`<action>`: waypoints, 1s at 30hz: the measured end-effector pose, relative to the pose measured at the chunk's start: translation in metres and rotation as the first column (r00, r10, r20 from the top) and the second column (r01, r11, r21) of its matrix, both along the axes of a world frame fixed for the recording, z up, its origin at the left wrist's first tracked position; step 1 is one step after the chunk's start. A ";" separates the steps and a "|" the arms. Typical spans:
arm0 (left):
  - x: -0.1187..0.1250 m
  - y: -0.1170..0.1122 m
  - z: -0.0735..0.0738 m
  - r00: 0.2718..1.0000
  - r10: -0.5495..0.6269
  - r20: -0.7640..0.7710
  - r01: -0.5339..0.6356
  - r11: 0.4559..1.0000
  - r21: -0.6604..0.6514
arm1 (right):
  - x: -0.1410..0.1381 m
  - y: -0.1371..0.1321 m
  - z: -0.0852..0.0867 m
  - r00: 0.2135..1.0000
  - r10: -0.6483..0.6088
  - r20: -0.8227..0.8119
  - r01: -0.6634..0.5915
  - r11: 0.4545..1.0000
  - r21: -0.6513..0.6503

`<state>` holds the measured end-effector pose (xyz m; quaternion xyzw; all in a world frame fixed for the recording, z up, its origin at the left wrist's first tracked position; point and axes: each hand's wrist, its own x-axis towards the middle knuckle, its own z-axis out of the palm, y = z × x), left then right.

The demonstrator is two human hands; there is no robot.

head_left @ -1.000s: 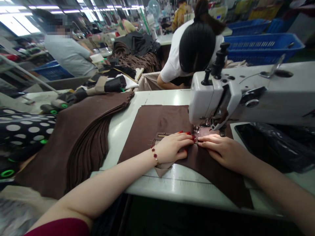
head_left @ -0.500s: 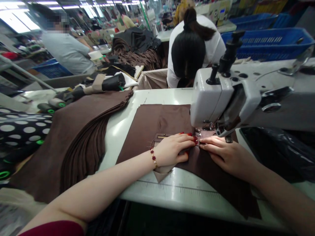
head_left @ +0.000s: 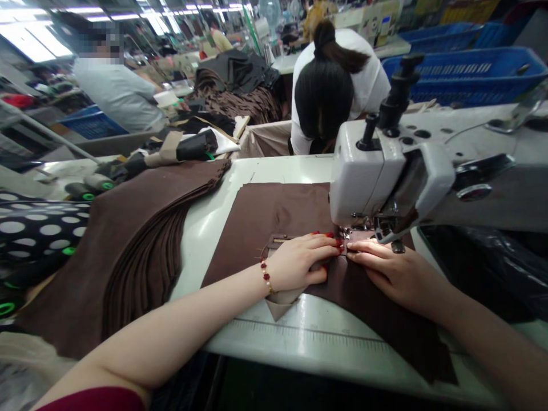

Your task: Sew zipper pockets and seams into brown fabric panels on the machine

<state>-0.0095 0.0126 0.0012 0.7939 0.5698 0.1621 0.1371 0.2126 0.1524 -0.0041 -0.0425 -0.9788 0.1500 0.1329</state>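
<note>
A dark brown fabric panel [head_left: 240, 228] lies flat on the pale sewing table, partly under the head of a white sewing machine [head_left: 363, 177]. My left hand [head_left: 299, 260] rests palm down on the panel, fingers stretched toward the presser foot [head_left: 346, 233]. Beside it, my right hand [head_left: 398, 274] lies flat on the fabric with its fingertips close to the foot. A brass zipper [head_left: 280, 240] set in the panel shows just beyond my left hand. From beneath that hand a beige lining corner [head_left: 278, 308] sticks out. The needle point is hard to make out.
A fanned stack of brown panels [head_left: 145, 274] lies on the left, near thread spools [head_left: 97, 181] and polka-dot cloth [head_left: 38, 225]. A ruler scale [head_left: 308, 331] runs along the table's front edge. Across the table, a co-worker [head_left: 329, 91] bends down. Blue crates [head_left: 466, 74] stand behind the machine.
Both hands stay almost in place on the fabric by the presser foot. The view has shifted slightly, and the co-worker's head across the table has moved a little to the left.
</note>
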 end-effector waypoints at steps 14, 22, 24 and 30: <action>-0.009 0.015 0.000 1.000 -0.020 -0.011 0.020 1.000 0.021 | 0.002 0.005 -0.018 0.995 -0.093 -0.042 0.098 0.986 0.132; -0.017 0.027 -0.001 1.000 -0.025 -0.003 0.025 0.999 0.029 | 0.002 0.009 -0.021 0.989 -0.112 -0.092 0.116 0.992 0.042; -0.018 0.028 -0.001 1.000 -0.028 0.000 0.028 0.999 0.031 | 0.003 0.009 -0.022 0.990 -0.116 -0.083 0.120 0.992 0.040; -0.018 0.028 0.000 0.999 -0.033 -0.007 0.033 0.999 0.031 | 0.000 0.011 -0.025 0.987 -0.079 -0.138 0.088 0.994 0.063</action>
